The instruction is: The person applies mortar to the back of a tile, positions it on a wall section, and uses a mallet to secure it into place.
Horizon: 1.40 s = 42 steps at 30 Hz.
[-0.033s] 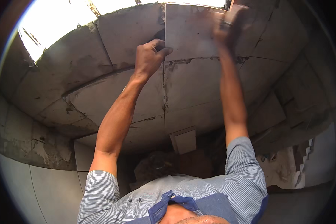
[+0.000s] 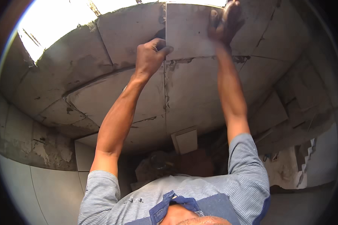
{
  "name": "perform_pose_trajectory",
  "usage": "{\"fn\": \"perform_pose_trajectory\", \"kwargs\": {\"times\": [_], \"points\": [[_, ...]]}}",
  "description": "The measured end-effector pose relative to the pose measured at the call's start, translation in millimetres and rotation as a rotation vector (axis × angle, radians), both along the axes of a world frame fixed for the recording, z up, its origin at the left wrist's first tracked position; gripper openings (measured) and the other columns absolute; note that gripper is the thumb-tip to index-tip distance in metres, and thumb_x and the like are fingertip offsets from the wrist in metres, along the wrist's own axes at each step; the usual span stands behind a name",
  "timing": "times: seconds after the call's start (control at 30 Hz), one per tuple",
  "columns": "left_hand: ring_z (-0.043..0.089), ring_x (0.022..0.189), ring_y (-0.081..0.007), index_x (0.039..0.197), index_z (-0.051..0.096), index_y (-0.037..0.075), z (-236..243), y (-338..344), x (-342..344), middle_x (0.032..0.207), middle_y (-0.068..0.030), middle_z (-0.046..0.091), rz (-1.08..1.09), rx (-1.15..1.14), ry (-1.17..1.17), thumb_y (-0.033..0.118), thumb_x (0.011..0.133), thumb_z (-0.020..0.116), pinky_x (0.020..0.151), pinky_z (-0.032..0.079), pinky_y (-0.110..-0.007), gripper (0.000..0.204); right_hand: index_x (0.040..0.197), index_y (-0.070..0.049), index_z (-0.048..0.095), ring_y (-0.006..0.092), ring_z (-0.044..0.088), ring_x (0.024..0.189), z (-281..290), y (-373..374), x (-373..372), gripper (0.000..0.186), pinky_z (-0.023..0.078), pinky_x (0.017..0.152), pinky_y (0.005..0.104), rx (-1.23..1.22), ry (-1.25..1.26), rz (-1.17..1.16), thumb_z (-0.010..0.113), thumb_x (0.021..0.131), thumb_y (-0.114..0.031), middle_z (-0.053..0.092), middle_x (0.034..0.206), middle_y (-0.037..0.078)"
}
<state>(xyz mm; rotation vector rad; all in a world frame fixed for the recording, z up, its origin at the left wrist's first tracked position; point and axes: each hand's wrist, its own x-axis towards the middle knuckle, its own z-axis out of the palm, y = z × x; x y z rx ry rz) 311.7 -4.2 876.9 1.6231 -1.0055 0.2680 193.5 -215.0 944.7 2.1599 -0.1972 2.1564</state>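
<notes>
A pale rectangular tile (image 2: 189,32) lies in the upper middle, its straight left edge standing out against the neighbouring tile. My left hand (image 2: 151,55) is closed at that edge, fingers curled and thumb tip over the joint. Whatever may be between its fingertips is hidden. At the right end of the pale tile is my right hand (image 2: 224,27), fingers stretched and spread, thumb apart; it seems to rest flat on the surface. Below both hands runs a dark joint smeared with mortar, above a lower row of tiles (image 2: 195,82).
Dusty grey tiles (image 2: 131,33) adjoin on the left. Bright light comes through an opening (image 2: 64,18) at the upper left. A small pale tile piece (image 2: 186,141) leans below, near a round dark container (image 2: 159,161). A rough-edged wall patch (image 2: 45,150) is at left.
My right hand, blurred by motion before, has come slightly left and now shows spread fingers at the tile's right end. My left hand keeps its place.
</notes>
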Motion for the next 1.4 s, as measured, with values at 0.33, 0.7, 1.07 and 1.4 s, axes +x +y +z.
{"fn": "perform_pose_trajectory", "kwargs": {"times": [0.33, 0.7, 1.07, 1.4], "points": [[0.06, 0.054, -0.0123, 0.087, 0.069, -0.001, -12.8, 5.5, 7.6, 0.064, -0.0101, 0.066, 0.044, -0.118, 0.0, 0.017, 0.074, 0.074, 0.054, 0.047, -0.028, 0.023, 0.148, -0.001, 0.005, 0.0344, 0.007, 0.143, -16.8, -2.3, 57.8, 0.079, 0.003, 0.107, 0.0649, -0.014, -0.081, 0.049, 0.04, 0.095, -0.048, 0.007, 0.155, 0.02], [0.065, 0.072, -0.0126, 0.09, 0.069, -0.001, -6.1, -1.6, 2.5, 0.082, -0.0113, 0.071, 0.091, -0.109, -0.02, 0.019, 0.075, 0.075, 0.067, 0.052, -0.027, 0.026, 0.148, -0.001, -0.002, 0.0376, 0.004, 0.143, -0.5, -12.3, 46.8, 0.084, -0.003, 0.108, 0.0598, -0.131, -0.111, -0.048, 0.045, 0.093, -0.044, 0.006, 0.154, 0.022], [0.063, 0.058, -0.0133, 0.075, 0.06, 0.0, -12.0, 5.8, 5.1, 0.069, -0.0109, 0.067, 0.133, -0.07, 0.008, 0.021, 0.074, 0.078, 0.056, 0.05, -0.027, 0.027, 0.148, -0.004, 0.009, 0.0367, 0.01, 0.143, 2.2, 14.4, 79.3, 0.083, 0.001, 0.106, 0.0664, -0.1, -0.034, 0.013, 0.05, 0.09, -0.046, 0.011, 0.155, 0.018], [0.055, 0.1, -0.0229, 0.112, 0.058, 0.015, 28.8, 23.3, 19.6, 0.105, -0.0034, 0.061, 0.398, -0.243, -1.046, 0.025, 0.079, 0.07, 0.084, 0.041, -0.035, 0.036, 0.15, -0.008, 0.006, 0.0332, 0.003, 0.144, 3.2, 15.3, 82.5, 0.074, -0.001, 0.109, 0.0624, -0.026, 0.07, -0.104, 0.037, 0.094, -0.045, 0.006, 0.156, 0.014]]}}
